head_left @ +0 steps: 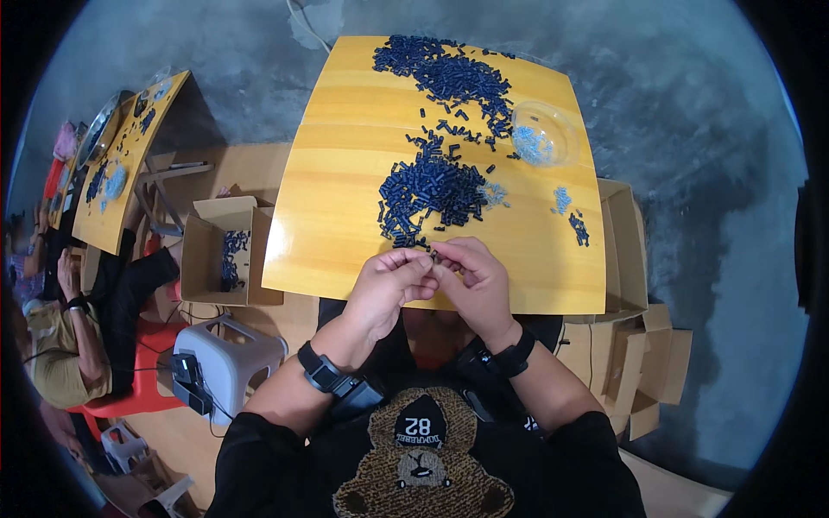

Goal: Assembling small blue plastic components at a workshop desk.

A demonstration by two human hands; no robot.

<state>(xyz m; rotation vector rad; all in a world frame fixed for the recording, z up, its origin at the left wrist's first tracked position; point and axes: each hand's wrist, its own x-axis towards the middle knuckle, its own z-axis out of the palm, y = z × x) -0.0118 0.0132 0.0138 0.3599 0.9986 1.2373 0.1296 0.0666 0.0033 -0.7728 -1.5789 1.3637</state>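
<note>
At the near edge of the yellow wooden table, my left hand (393,283) and my right hand (473,281) meet, both with fingers pinched together. Between their fingertips is a small dark piece (434,256), mostly covered by the fingers. Just beyond them lies a heap of short black tubular pieces (432,190), with a few strays reaching toward my fingers. Small clear bits (495,194) lie against the heap's right side. Farther right sit a little pile of clear bits (561,200) and a small cluster of black pieces (579,230).
A larger black heap (458,76) covers the table's far part. A clear round bowl (566,138) holds clear bits. Cardboard boxes (197,268) stand left and right of the table. A grey stool (226,358) is at my left; beyond, people sit by another table (129,164).
</note>
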